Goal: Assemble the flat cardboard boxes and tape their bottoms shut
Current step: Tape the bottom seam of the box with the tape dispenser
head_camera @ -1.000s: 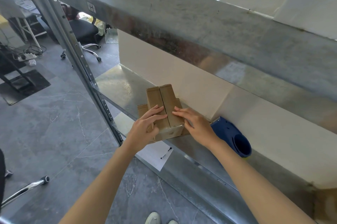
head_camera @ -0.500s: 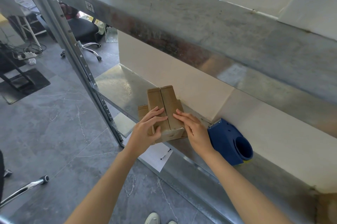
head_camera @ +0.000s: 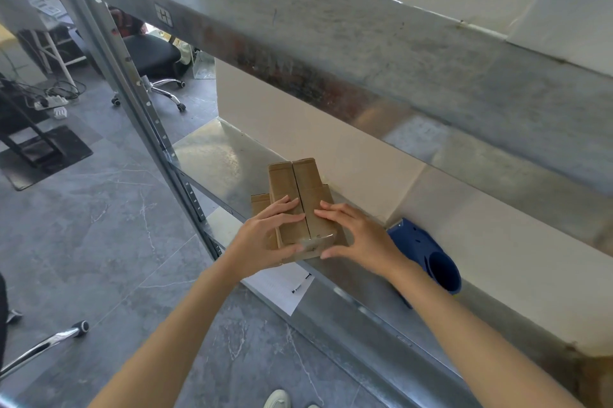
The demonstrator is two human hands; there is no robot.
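Observation:
A small brown cardboard box [head_camera: 303, 190] stands on the metal shelf [head_camera: 219, 158], its two bottom flaps folded shut with a seam down the middle. My left hand [head_camera: 265, 240] lies on the left flap, its thumb at the box's near edge. My right hand [head_camera: 358, 235] presses the right flap with straight fingers, thumb near the front corner. A flat piece of cardboard [head_camera: 258, 203] sticks out under the box on the left. A blue tape dispenser [head_camera: 428, 261] rests on the shelf just right of my right hand.
An upper shelf beam [head_camera: 331, 52] crosses overhead. The rack's upright post [head_camera: 132, 76] stands at the left. A white paper with a pen [head_camera: 282, 285] lies on the lower shelf. A black office chair [head_camera: 152, 56] is on the grey floor behind.
My right thumb has spread to the box's front corner and my left hand has slid slightly toward the near edge. The box stays in place.

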